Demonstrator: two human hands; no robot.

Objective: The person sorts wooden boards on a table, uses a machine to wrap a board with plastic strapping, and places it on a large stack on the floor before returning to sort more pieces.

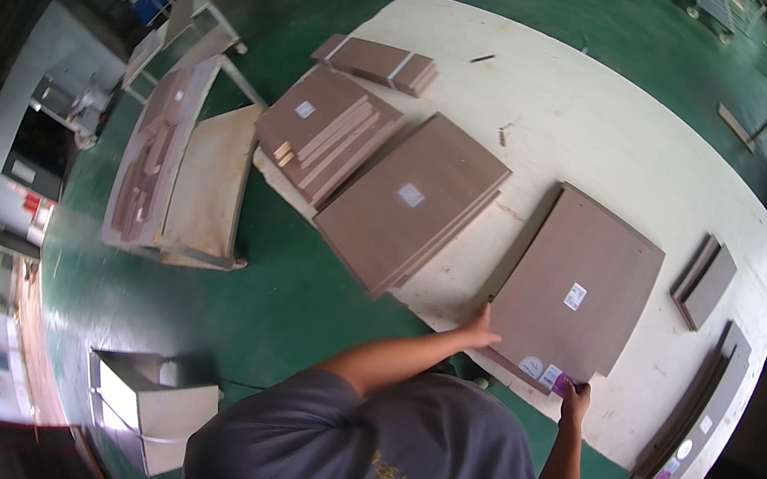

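Observation:
A stack of brown wood-grain panels [592,264] lies near the front edge of the white table. White labels [575,296] are on its top face, and a small purple label [563,383] sits at its near right corner. My left hand [482,329] grips the stack's near left edge, thumb on top and the other fingers partly hidden. At the near right corner, my right hand [577,398] is closed on the panel beside the purple label. Its fingertips are small and partly hidden.
The white table [611,95] also bears a larger panel stack [416,199], panels with narrow strips [326,128], and strapped boards [377,63]. Short boards [703,281] and long boards [694,413] lie at the right. A loaded cart [148,160] and a box [156,415] stand left.

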